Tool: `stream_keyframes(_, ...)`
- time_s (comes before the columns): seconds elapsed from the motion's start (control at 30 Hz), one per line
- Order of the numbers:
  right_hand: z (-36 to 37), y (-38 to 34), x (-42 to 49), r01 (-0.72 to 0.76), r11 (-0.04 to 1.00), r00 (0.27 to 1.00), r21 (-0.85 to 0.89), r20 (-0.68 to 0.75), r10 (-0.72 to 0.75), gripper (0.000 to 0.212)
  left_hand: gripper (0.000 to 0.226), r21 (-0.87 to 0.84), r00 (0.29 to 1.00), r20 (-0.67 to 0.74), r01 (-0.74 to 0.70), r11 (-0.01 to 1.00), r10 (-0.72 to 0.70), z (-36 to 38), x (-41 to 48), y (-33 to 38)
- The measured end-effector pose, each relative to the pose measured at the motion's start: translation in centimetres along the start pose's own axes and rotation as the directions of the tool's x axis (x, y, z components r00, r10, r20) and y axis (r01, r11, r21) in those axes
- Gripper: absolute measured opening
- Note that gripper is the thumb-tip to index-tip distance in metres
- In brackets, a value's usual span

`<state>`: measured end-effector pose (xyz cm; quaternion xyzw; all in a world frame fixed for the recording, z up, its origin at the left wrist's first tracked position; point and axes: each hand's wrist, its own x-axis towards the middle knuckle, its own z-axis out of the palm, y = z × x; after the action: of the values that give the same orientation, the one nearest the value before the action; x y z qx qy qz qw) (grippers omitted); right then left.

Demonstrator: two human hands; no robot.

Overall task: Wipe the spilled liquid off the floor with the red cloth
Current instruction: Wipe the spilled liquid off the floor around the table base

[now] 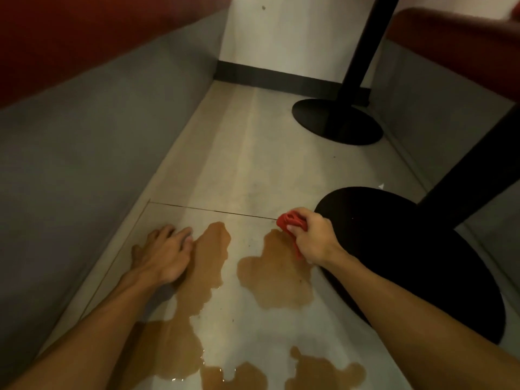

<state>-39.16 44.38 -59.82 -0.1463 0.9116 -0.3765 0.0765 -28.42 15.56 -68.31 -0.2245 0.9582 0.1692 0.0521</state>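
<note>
About to wipe: gripping crumpled red cloth (289, 219) in right hand (312, 237) at edge of brown spilled liquid (278, 277), bracing open left hand (164, 254) on pale floor (253, 164); next, probably pressing down, sweeping through.

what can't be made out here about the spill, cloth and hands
Head view only.
spilled liquid: near end cut off by the bottom edge.
red cloth: mostly bunched inside the right hand.
left hand: palm side hidden underneath it.
</note>
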Motion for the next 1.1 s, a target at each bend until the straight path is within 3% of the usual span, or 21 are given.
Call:
stream_keyframes(0.17, 1.0, 0.8, 2.0, -0.038, 0.966, 0.990, -0.257, -0.139, 0.002, 0.026, 0.056, 0.030, 0.999, 0.011, 0.044, 0.999, -0.045, 0.1, 0.1, 0.0)
stream_keyframes(0.3, 3.0, 0.9, 2.4, -0.140, 0.859, 0.989, -0.492, -0.118, 0.094, 0.021, 0.057, 0.028, 0.999, 0.030, 0.036, 0.999, -0.037, -0.1, 0.4, -0.3)
stream_keyframes(0.43, 5.7, -0.2, 3.1, -0.241, 0.862, 0.970, -0.445, -0.142, 0.198, 0.024, 0.060, 0.037, 0.998, 0.035, 0.053, 0.998, -0.055, -0.3, 0.5, -0.1)
stream_keyframes(0.57, 6.8, -1.0, 3.7, -0.273, 0.843, 0.962, -0.464, -0.118, 0.247, 0.040, 0.062, 0.049, 0.998, 0.045, 0.050, 0.998, -0.052, -0.7, 0.5, 0.2)
stream_keyframes(0.7, 7.7, -1.9, 2.9, -0.170, 0.887, 0.985, -0.429, -0.051, 0.164, 0.038, 0.066, 0.047, 0.997, 0.051, 0.047, 0.998, -0.049, -0.8, 0.1, 0.4)
stream_keyframes(0.8, 8.9, -3.5, 1.8, -0.012, 0.942, 0.998, -0.336, 0.059, 0.034, 0.042, 0.066, 0.056, 0.997, 0.043, 0.055, 0.997, -0.058, -0.7, 0.2, 0.3)
stream_keyframes(0.97, 8.2, -3.3, -0.7, 0.225, 0.938, 0.959, -0.264, 0.228, -0.166, 0.045, 0.065, 0.056, 0.997, 0.041, 0.057, 0.997, -0.060, -0.4, 0.2, 0.0)
stream_keyframes(1.1, 5.7, -0.2, -1.3, 0.205, 0.908, 0.968, -0.365, 0.211, -0.134, 0.054, 0.064, 0.069, 0.998, 0.032, 0.055, 0.996, -0.057, -0.3, 0.2, -0.1)
